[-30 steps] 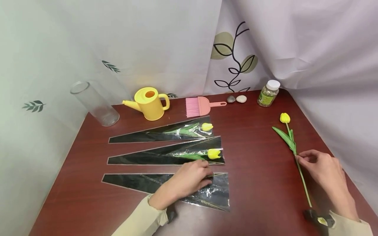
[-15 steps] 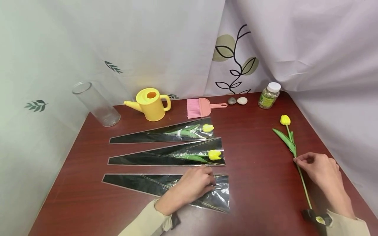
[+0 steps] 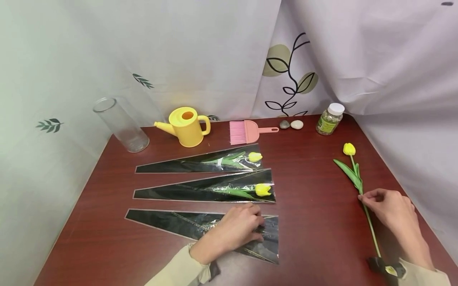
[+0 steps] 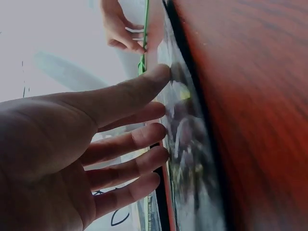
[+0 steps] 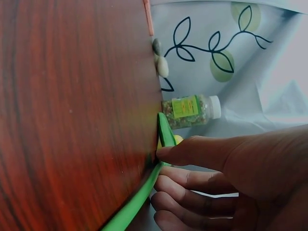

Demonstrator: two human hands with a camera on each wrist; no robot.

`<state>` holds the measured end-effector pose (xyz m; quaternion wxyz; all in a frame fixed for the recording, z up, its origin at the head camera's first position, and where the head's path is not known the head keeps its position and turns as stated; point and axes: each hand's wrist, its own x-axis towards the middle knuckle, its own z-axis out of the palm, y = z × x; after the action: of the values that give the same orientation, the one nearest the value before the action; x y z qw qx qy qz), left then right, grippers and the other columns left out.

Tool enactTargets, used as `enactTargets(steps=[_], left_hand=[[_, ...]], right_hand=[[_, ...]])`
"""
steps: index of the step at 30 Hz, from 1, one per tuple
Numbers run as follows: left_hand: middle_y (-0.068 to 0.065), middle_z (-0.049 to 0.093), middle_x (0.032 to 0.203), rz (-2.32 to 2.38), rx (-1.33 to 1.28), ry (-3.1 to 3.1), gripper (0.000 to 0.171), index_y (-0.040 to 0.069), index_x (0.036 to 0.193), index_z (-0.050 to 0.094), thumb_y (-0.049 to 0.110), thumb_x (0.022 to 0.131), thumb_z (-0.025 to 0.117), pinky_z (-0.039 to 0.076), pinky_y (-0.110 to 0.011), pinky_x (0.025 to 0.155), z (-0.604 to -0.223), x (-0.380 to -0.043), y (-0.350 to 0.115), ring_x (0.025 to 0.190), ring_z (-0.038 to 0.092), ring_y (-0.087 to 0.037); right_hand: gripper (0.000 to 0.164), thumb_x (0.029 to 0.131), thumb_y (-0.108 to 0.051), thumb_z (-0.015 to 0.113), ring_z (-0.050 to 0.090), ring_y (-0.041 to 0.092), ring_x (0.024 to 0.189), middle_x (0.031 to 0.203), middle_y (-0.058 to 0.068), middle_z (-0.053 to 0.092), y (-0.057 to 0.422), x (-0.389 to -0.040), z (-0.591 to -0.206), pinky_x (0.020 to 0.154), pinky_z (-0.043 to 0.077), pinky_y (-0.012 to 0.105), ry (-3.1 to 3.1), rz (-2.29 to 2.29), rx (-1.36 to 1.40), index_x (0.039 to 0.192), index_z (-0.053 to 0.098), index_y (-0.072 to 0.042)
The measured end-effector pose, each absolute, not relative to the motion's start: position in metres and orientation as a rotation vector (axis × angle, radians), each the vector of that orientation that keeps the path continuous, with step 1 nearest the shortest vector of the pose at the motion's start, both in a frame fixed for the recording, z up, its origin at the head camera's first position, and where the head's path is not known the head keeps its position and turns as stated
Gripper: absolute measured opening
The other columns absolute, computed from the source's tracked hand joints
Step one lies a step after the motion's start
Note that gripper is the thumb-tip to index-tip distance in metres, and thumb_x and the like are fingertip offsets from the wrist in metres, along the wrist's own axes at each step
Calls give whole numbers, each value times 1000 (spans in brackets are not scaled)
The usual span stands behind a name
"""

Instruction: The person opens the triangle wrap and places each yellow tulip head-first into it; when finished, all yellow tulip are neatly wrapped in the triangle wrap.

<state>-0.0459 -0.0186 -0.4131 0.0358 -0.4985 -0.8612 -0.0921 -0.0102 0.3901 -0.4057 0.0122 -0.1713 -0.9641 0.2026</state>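
My left hand (image 3: 239, 227) lies over the nearest flower sleeve (image 3: 154, 219), a flat tapered wrapper in black and clear film. In the left wrist view its fairly straight fingers and thumb touch the film (image 4: 192, 144). On the right of the table, my right hand (image 3: 393, 210) pinches the green stem of a yellow tulip (image 3: 352, 176) between thumb and forefinger, just below the leaves. That tulip lies on the tabletop, bloom pointing away from me. Two more sleeves, the middle one (image 3: 154, 194) and the far one (image 3: 161, 167), each contain a yellow tulip.
Along the back of the table (image 3: 307, 167) stand a clear glass cylinder (image 3: 123, 127), a yellow watering can (image 3: 189, 129), a pink brush (image 3: 252, 132), a grey stone (image 3: 284, 124), a white stone (image 3: 297, 124) and a white-capped jar (image 3: 329, 119). Pale curtains (image 3: 200, 51) enclose it.
The nearest sleeve's wide right end has swung slightly toward me, with my left hand on it. My right hand keeps its pinch on the tulip stem. The head view has shifted a little.
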Motion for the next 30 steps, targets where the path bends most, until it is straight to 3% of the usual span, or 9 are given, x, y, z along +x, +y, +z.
enactTargets(steps=[2, 7, 10, 30], left_hand=[[12, 58, 86, -295, -1537, -2638, 26, 26, 90, 77, 46, 74, 81, 44, -17, 58, -414, -45, -18, 78, 53, -5], [12, 58, 81, -276, -1549, -2585, 9, 27, 83, 77, 35, 81, 79, 45, -19, 59, -417, -45, -16, 75, 52, -6], [11, 56, 77, -233, -1548, -2537, 8, 26, 79, 76, 31, 85, 76, 47, -22, 58, -418, -45, -16, 73, 53, -8], [13, 57, 80, -370, -1456, -2584, 9, 26, 80, 73, 33, 86, 76, 49, -26, 69, -413, -58, -10, 78, 57, -8]], right_hand=[[33, 87, -38, 72, 57, 42, 82, 80, 9, 69, 391, -9, -405, 63, 36, 48, -3010, 634, -537, 88, 73, -6], [35, 88, -39, 70, 56, 21, 64, 66, -1, 64, 392, -8, -405, 55, 35, 36, -3024, 646, -529, 90, 72, -4], [38, 89, -41, 69, 55, 14, 59, 62, -4, 63, 393, -7, -405, 54, 35, 33, -3028, 659, -523, 92, 72, -3], [39, 91, -38, 67, 59, 11, 54, 61, -1, 66, 390, -11, -407, 61, 36, 35, -2978, 748, -563, 94, 74, 0]])
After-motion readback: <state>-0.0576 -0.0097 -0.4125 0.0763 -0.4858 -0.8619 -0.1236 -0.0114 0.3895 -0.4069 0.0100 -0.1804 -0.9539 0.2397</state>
